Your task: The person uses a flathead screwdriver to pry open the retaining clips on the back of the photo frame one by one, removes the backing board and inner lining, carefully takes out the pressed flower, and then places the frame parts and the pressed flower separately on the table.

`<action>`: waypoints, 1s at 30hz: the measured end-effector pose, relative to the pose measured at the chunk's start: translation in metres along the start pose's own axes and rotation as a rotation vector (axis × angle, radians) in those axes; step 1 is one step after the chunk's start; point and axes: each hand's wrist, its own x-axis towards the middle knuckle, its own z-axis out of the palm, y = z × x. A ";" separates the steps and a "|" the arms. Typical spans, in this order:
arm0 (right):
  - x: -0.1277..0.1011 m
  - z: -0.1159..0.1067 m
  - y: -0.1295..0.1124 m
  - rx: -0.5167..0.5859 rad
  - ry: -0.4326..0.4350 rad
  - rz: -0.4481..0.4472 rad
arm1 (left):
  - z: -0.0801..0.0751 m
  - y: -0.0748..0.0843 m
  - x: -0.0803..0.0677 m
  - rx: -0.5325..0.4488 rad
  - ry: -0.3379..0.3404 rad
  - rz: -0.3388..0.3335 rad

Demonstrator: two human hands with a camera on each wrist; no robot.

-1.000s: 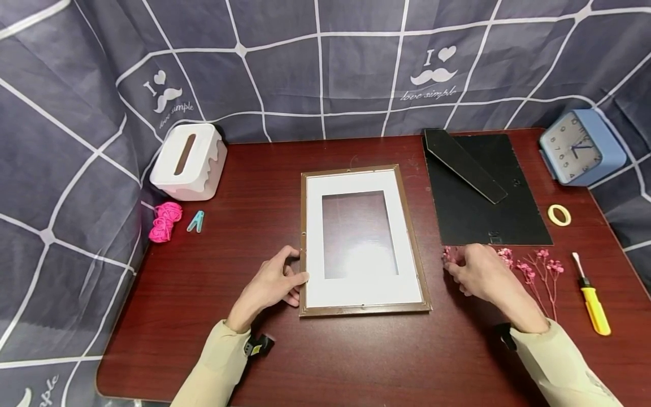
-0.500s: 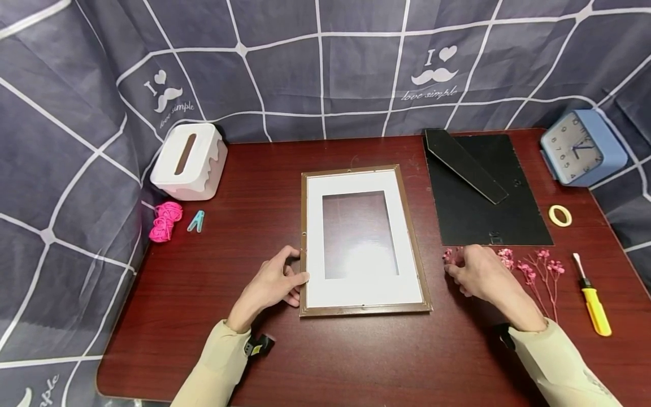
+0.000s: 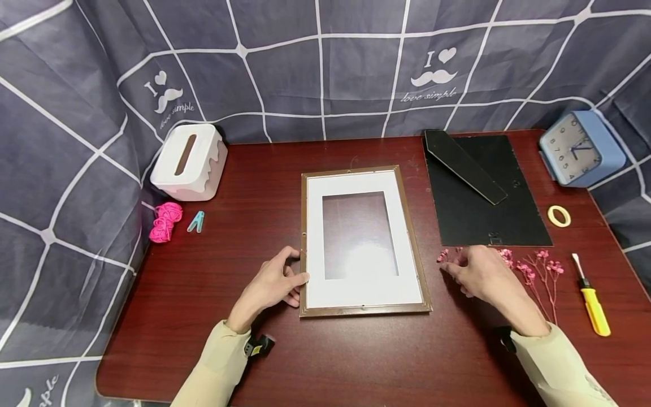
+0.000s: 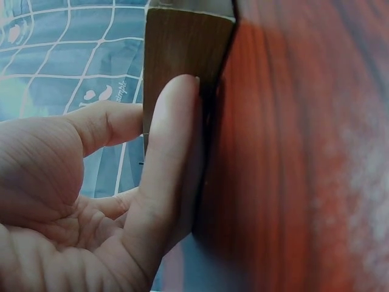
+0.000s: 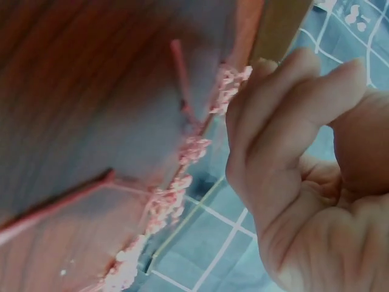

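Left hand (image 3: 272,285) with straight fingers pressed on picture frame (image 3: 362,239) left edge mid-counter, right hand (image 3: 478,271) pinching pink flower sprig (image 3: 529,270) beside it

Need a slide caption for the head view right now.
Left hand steadies a picture frame on the table; right hand touches pink dried flowers.

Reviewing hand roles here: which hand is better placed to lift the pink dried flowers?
Right. The right hand already lies on the pink dried flowers; the left hand rests against the picture frame edge.
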 end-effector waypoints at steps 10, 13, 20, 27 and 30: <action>-0.027 0.016 -0.020 0.134 -0.011 -0.079 | 0.006 0.006 -0.005 0.070 0.054 -0.026; -0.031 0.023 -0.025 0.155 -0.030 -0.086 | 0.009 0.007 -0.007 0.118 0.081 -0.006; -0.032 0.034 -0.028 0.157 -0.062 -0.082 | 0.021 -0.005 -0.007 0.515 0.401 0.453; -0.032 0.037 -0.028 0.148 -0.060 -0.084 | 0.038 0.014 -0.020 0.925 0.435 0.636; -0.032 0.039 -0.029 0.161 -0.057 -0.079 | 0.044 0.017 -0.019 0.968 0.373 0.651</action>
